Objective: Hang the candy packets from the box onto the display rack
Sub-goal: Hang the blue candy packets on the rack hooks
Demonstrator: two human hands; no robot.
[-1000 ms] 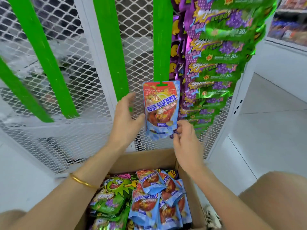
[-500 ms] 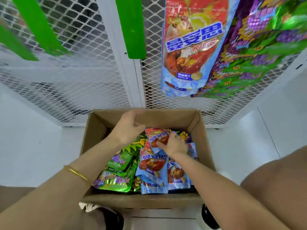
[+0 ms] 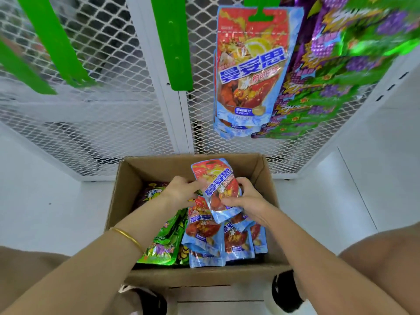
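Both hands hold one candy packet (image 3: 217, 189) tilted just above the open cardboard box (image 3: 129, 176): the left hand (image 3: 181, 193) has its fingers curled at the packet's left edge, and the right hand (image 3: 248, 201) pinches its lower right side, thumb on the front. It is a glossy pouch, red in the middle with icy blue edges and blue lettering. At least four like it lie in the box beside green packets (image 3: 163, 242). On the white mesh display rack (image 3: 91, 114), four green strips (image 3: 172, 42) show; two hung red-and-blue packets (image 3: 252, 71) are visible, beside purple-and-green ones (image 3: 341, 76).
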